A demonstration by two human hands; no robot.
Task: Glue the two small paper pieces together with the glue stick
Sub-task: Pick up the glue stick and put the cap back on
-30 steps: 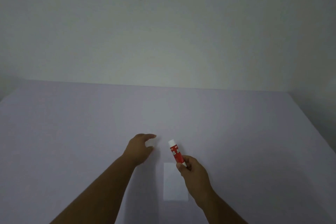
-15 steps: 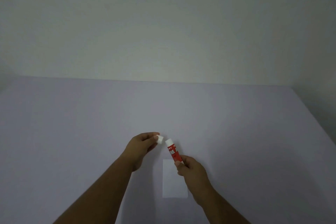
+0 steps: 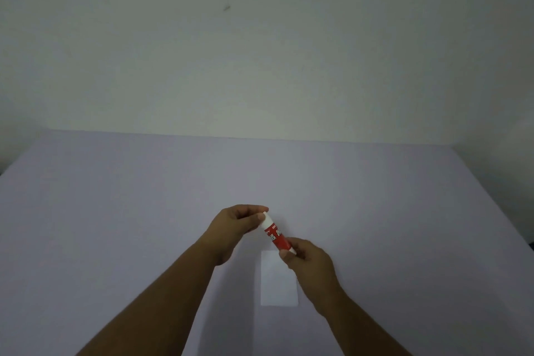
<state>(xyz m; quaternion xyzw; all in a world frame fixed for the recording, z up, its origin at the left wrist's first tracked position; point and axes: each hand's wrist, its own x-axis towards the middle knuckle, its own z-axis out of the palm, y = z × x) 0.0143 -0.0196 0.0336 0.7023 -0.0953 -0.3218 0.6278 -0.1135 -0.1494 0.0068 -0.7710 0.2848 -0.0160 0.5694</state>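
A red glue stick (image 3: 276, 236) with white lettering is held tilted above the table, its white cap end (image 3: 267, 219) pointing up and left. My right hand (image 3: 308, 264) grips its lower end. My left hand (image 3: 237, 225) pinches the white cap between thumb and fingertips. One white paper rectangle (image 3: 278, 286) lies flat on the table just below the hands, its upper right corner hidden by my right hand. I cannot make out a second paper piece.
The pale lilac table (image 3: 115, 211) spreads wide on both sides. A plain off-white wall (image 3: 260, 52) rises behind its far edge. The table's right edge (image 3: 497, 196) runs diagonally toward me.
My left hand lifted a small white cap off the table and brought it to the glue stick's tip, where it now sits. The right hand kept its grip on the stick.
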